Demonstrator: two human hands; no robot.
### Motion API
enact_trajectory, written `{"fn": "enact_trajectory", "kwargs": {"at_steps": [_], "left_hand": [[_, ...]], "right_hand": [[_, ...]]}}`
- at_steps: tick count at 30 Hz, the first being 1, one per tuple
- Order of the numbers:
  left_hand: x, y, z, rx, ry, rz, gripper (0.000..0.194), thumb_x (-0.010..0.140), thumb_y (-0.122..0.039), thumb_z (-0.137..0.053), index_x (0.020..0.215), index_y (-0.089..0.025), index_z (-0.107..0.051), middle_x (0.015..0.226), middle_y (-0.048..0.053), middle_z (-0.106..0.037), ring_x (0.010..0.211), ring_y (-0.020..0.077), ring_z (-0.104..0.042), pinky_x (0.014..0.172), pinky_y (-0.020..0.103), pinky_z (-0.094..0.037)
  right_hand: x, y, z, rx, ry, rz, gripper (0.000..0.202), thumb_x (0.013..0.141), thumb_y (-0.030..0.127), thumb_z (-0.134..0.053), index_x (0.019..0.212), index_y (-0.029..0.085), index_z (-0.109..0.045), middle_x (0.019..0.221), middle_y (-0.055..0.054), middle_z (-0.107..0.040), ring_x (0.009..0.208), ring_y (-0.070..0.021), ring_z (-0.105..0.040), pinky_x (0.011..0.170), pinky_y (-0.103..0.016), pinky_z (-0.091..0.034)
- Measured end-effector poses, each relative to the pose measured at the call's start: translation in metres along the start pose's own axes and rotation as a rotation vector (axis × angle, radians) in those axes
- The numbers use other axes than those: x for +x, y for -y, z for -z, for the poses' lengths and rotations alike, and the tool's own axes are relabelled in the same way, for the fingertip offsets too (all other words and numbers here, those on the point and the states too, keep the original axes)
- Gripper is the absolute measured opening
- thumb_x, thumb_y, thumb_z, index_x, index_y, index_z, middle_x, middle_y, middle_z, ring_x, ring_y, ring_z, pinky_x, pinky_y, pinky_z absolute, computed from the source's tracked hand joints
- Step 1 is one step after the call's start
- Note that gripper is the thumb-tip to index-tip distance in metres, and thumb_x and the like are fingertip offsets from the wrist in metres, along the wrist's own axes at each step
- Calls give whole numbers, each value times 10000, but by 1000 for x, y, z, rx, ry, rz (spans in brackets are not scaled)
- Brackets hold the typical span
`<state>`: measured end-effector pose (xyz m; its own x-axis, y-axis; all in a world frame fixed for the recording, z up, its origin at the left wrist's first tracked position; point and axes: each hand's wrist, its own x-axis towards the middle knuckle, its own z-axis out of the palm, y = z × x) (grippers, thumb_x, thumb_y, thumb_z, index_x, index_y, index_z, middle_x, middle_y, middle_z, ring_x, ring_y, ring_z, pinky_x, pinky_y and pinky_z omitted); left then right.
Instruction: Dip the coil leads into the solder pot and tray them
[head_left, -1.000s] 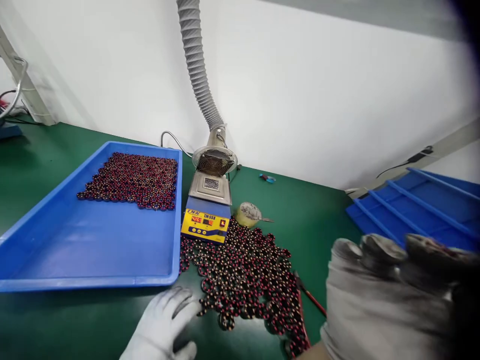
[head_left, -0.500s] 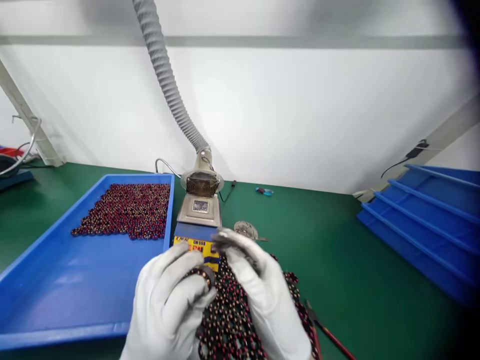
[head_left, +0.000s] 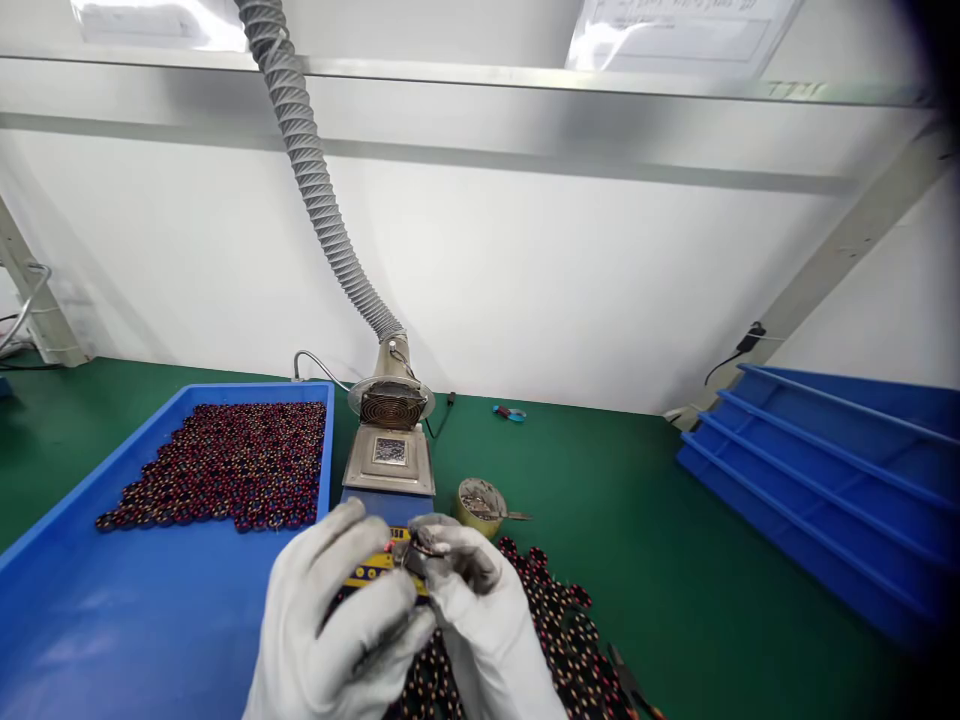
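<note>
A small dark ring-shaped part (head_left: 420, 556) is pinched between the thumb and fingers of my right hand (head_left: 480, 585), which wears a white glove smudged dark at the fingertips. Just left of it, my gloved left hand (head_left: 337, 610) has its fingers curled loosely and apart, the tips close to that part; its thumb is hidden. Beneath and beside my right hand spreads a layer of dark ring-shaped parts with red and copper-coloured dots (head_left: 566, 640). Behind both hands stands a heated pot unit with a yellow front panel (head_left: 367, 572), partly covered by my fingers.
A blue tray (head_left: 157, 610) on the left carries many packed dark rings (head_left: 240, 460). A grey duct hose (head_left: 307, 150) drops to the unit. A small round tin (head_left: 480, 505), cutters (head_left: 630, 680) and stacked blue trays (head_left: 832, 480) lie to the right on the green table (head_left: 675, 560).
The ring in my left fingers has left them; one now sits in my right fingers. My right hand has moved left and down, close to my left. The view has tilted up.
</note>
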<state>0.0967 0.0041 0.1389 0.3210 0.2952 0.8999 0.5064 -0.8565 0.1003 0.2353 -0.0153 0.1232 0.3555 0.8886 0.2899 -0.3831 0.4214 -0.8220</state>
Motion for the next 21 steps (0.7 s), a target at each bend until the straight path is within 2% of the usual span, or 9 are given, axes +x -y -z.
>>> {"fn": "enact_trajectory", "kwargs": {"at_steps": [1,3,6,8,11,13,16,19,21], "left_hand": [[-2,2,0,3,17,65,308,807,-234,-595,1094,-163,-507,1203,124,-487,1146,250,-468,921,403,-467],[-6,8,-2,-41,123,151,410,839,-290,-542,1213,-156,-440,1240,136,-499,1127,231,-500,913,379,-489],[-13,16,-6,-242,235,157,320,874,-276,-476,1191,-238,-470,1121,53,-612,1022,159,-578,893,291,-507],[-15,19,-7,-332,223,187,281,874,-278,-480,1154,-260,-496,1090,37,-633,990,150,-596,885,278,-510],[-13,17,-3,-343,231,236,252,880,-311,-473,1124,-260,-514,1130,46,-617,1016,158,-586,898,294,-505],[-9,13,1,-327,245,215,247,883,-317,-476,1119,-252,-513,1139,46,-607,1030,150,-573,907,290,-495],[-3,8,5,-299,237,105,236,870,-270,-515,1101,-219,-518,1100,53,-614,1046,152,-551,911,296,-483],[2,9,5,-217,191,-23,207,859,-206,-519,1063,-168,-536,1044,70,-635,1043,170,-545,923,332,-462],[6,12,5,-158,172,-47,191,852,-178,-511,1038,-151,-545,1016,77,-648,1027,178,-553,912,350,-463]], "right_hand": [[1,0,-1,-52,-3,59,133,610,199,-772,717,227,-698,786,-40,-707,711,-173,-665,664,-247,-552],[1,1,-5,-118,15,165,167,592,130,-760,692,243,-689,728,-14,-705,677,-158,-666,640,-220,-553],[-1,4,-10,-172,20,236,229,592,76,-735,718,264,-693,723,2,-705,676,-152,-672,644,-208,-556],[-3,8,-10,-203,51,208,250,580,96,-749,764,260,-706,781,-22,-710,725,-179,-677,677,-242,-563],[-4,14,-8,-242,132,103,262,551,164,-792,787,248,-718,833,-56,-709,787,-220,-673,720,-301,-563],[-4,15,-6,-252,159,89,199,577,206,-792,757,252,-721,801,-57,-706,759,-213,-668,694,-302,-562],[-5,12,-7,-216,152,128,43,656,251,-750,671,255,-710,709,-33,-672,671,-171,-637,632,-267,-540],[-6,11,-6,-60,40,4,93,696,325,-718,645,253,-689,738,-18,-655,710,-157,-621,681,-267,-521],[-6,13,-3,51,-65,-67,159,663,417,-728,691,265,-692,809,-25,-675,778,-183,-634,756,-317,-519]]}}
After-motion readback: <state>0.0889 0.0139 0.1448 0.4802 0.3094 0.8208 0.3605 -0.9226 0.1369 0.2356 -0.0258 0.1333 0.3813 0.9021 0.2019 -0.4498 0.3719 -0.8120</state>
